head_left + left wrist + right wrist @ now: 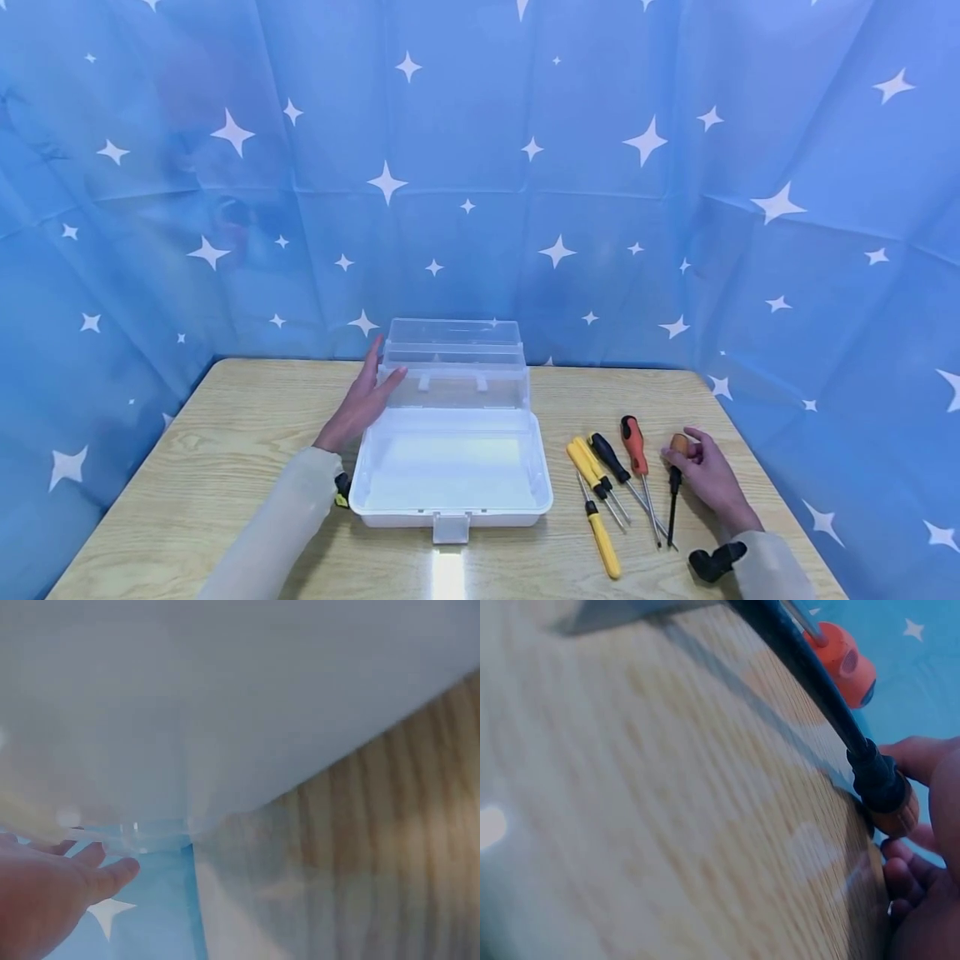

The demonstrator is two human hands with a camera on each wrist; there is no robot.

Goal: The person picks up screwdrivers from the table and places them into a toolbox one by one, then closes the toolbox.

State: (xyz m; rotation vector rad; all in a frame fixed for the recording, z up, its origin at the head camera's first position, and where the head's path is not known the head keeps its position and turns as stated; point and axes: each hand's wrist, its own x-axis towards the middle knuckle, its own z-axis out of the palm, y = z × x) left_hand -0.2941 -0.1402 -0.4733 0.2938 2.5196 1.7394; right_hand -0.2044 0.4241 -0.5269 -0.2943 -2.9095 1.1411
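Observation:
A white plastic toolbox [452,521] stands on the table with its clear lid [456,354] raised at the back. My left hand [362,408] is at the left side of the lid, its fingers straight and thumb spread; in the left wrist view the left hand [56,892] appears beside the pale box wall [225,705]. With my right hand [716,473] I pinch the brown handle of a black-shafted screwdriver [674,477]. Its shaft points toward the table's front in the head view. The right wrist view shows the screwdriver handle [900,814] between thumb and fingers.
Left of my right hand lie a red-and-black screwdriver [634,446], a black-handled screwdriver [609,457] and several yellow-handled ones, including a yellow screwdriver [603,546] nearer the front. A blue star-patterned curtain [480,225] surrounds the wooden table [225,450].

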